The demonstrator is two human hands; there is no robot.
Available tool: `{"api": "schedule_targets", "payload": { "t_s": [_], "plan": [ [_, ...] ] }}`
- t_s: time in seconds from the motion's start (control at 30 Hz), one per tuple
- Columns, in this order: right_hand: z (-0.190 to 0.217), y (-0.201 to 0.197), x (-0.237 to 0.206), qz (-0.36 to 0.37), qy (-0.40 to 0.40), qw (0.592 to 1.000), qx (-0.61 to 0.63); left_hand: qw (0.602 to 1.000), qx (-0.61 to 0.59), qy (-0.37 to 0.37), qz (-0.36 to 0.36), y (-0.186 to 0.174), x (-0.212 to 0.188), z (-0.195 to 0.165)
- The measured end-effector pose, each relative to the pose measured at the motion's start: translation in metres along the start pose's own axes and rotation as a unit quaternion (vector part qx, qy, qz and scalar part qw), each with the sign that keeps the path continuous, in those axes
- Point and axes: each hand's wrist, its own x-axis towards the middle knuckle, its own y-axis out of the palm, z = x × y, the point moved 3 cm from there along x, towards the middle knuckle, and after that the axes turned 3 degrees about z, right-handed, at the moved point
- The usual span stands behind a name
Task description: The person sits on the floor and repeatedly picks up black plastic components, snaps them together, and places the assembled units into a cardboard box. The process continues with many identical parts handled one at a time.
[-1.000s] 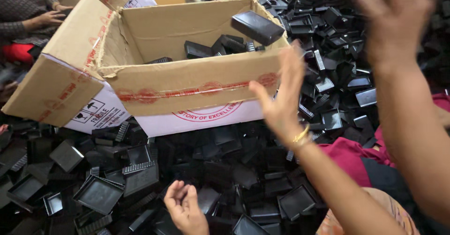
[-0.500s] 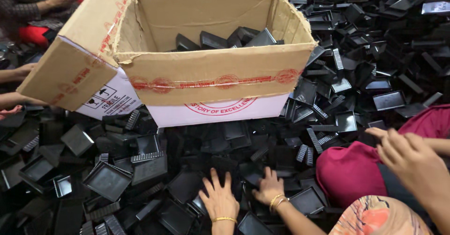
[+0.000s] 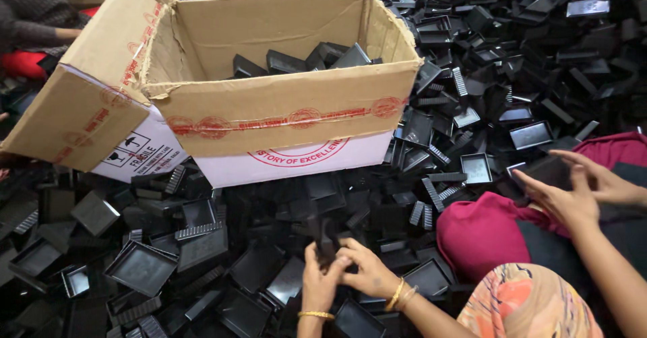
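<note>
Over red cloth [image 3: 485,233], black tray [image 3: 544,171] between left hand [image 3: 565,202] and right hand [image 3: 606,181], both grips holding it.

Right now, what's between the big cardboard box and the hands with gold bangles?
Heaped black plastic trays fill the stretch from the cardboard box to the co-worker's bangled hands, as the head view shows.

Even, soft light falls on a floor buried under heaped black plastic trays [image 3: 539,55], with an open cardboard box [image 3: 283,109] standing among them.
</note>
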Motion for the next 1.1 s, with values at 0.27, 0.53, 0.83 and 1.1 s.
{"api": "schedule_targets", "payload": {
  "t_s": [0.27,0.53,0.83,1.1],
  "plan": [
    [-0.003,0.009,-0.026,0.008,0.020,0.974,-0.226,0.976,-0.048,0.069,-0.201,-0.031,0.004,0.002],
    [-0.016,0.027,-0.042,0.125,0.241,0.889,-0.370,0.946,-0.181,-0.084,-0.256,-0.047,-0.005,-0.007],
    [-0.015,-0.024,-0.031,-0.006,0.069,0.996,-0.049,0.933,0.249,0.089,-0.243,-0.043,-0.016,-0.035],
    [-0.029,-0.053,-0.058,-0.105,0.193,0.913,0.344,0.975,0.085,0.144,0.144,0.014,-0.033,-0.069]
  ]
}}
